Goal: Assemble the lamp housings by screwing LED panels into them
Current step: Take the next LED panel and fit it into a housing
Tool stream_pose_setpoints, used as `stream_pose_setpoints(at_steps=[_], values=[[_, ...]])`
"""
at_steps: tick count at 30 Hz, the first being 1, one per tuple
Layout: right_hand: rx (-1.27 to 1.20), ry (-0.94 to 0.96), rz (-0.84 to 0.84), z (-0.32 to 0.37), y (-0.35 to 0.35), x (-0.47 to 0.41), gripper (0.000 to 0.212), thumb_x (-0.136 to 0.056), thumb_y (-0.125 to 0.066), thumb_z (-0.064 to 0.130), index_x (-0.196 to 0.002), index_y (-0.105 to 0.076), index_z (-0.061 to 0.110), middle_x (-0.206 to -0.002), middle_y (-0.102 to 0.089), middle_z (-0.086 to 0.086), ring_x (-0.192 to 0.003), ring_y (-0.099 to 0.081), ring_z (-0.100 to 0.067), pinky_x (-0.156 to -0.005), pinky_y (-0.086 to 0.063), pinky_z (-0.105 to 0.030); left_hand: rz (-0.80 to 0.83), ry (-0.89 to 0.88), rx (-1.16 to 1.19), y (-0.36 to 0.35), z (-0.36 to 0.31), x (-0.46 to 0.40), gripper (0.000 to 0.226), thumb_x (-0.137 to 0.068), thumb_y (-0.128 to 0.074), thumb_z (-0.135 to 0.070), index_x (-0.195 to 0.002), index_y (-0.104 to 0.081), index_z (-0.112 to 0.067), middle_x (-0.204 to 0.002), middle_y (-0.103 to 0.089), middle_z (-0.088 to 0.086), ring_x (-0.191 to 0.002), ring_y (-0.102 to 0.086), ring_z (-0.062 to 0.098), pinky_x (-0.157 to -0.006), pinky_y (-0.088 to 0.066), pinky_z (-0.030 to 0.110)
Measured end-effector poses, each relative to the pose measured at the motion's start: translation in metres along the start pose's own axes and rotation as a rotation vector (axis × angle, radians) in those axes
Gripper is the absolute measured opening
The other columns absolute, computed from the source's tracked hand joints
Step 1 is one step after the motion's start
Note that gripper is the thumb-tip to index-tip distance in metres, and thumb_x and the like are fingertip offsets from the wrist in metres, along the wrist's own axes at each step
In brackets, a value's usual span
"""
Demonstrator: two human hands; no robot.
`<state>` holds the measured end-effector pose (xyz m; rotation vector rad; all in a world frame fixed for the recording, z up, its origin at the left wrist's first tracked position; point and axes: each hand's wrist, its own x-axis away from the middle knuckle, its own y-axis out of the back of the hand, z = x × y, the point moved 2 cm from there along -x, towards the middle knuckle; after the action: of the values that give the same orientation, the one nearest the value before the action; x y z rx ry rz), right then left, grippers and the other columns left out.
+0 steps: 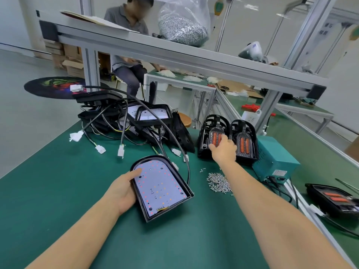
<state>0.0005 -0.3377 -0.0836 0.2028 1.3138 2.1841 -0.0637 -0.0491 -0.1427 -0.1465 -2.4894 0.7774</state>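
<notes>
On the green bench mat (58, 191), a black lamp housing (162, 188) lay face up just in front of the person, with a white LED panel (161, 186) seated inside its rim. The left hand (122, 189) gripped the housing's left edge, the thumb lying on the panel near its rounded end. The right hand (223, 148) reached well forward to a row of upright lens covers (228, 140) with orange strips, its fingers curled over the top of the nearest one; whether it had a firm hold could not be told. A loose heap of small screws (218, 182) lay on the mat to the right of the housing, near a teal power box (274, 160). Behind, a pile of more housings with tangled cables (132, 121) and white plugs sat stacked.

The housing looked stiff and fairly solid, safest held by its outer wall, as the left hand did. The panel seemed thin and delicate, its small lights and the thin wires at the square end best left unpressed; fingers belonged on bare board or edges. The screws looked tiny and likely to scatter.
</notes>
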Motion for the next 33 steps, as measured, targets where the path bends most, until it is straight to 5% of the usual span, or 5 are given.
stream_pose_setpoints(at_steps=[7,15,22,29,33], values=[[0.141,-0.082,-0.016,0.013,-0.005,-0.010,0.073,-0.088,-0.067,0.045,-0.140,-0.033,0.006,-0.140,-0.047,-0.022,-0.130,-0.041,-0.037,-0.101,-0.039,-0.045,0.035,-0.056,0.049,0.000,0.000,-0.003,0.033,-0.099,-0.042,-0.031,-0.103,-0.066,-0.008,-0.098,-0.074,0.011,-0.082,-0.072,0.023,-0.075,-0.048,0.041],[-0.124,-0.063,-0.163,0.011,0.007,0.004,0.079,-0.081,-0.073,0.037,-0.142,-0.033,0.005,-0.135,-0.051,-0.019,-0.126,-0.043,-0.036,-0.092,-0.045,-0.045,0.044,-0.049,0.145,0.001,0.001,-0.007,0.045,-0.101,-0.034,-0.039,-0.112,-0.063,-0.007,-0.110,-0.068,0.012,-0.098,-0.063,0.027,-0.078,-0.047,0.042],[-0.336,0.229,-0.127,0.018,0.032,0.104,0.051,-0.070,-0.065,0.047,-0.110,-0.055,0.017,-0.104,-0.058,-0.001,-0.101,-0.052,-0.025,-0.087,-0.045,-0.039,0.062,-0.048,0.161,0.001,0.002,-0.009,0.040,-0.101,-0.037,-0.036,-0.110,-0.064,-0.009,-0.111,-0.068,0.011,-0.096,-0.063,0.027,-0.079,-0.047,0.041],[-0.044,0.508,0.050,0.033,0.018,0.188,0.069,-0.069,-0.069,0.042,-0.130,-0.052,0.017,-0.124,-0.052,0.002,-0.110,-0.042,-0.019,-0.094,-0.034,-0.027,0.164,-0.052,0.209,0.003,0.006,-0.008,0.057,-0.100,-0.028,-0.047,-0.128,-0.056,-0.007,-0.127,-0.061,0.015,-0.117,-0.057,0.030,-0.096,-0.042,0.046],[0.011,0.581,0.076,0.038,0.010,0.209,0.072,-0.068,-0.059,0.050,-0.132,-0.049,0.018,-0.127,-0.050,0.006,-0.113,-0.038,-0.016,-0.096,-0.033,-0.023,0.194,-0.076,0.246,0.002,0.011,-0.005,0.064,-0.099,-0.027,-0.051,-0.110,-0.069,-0.005,-0.119,-0.065,0.017,-0.102,-0.067,0.029,-0.086,-0.047,0.044]])
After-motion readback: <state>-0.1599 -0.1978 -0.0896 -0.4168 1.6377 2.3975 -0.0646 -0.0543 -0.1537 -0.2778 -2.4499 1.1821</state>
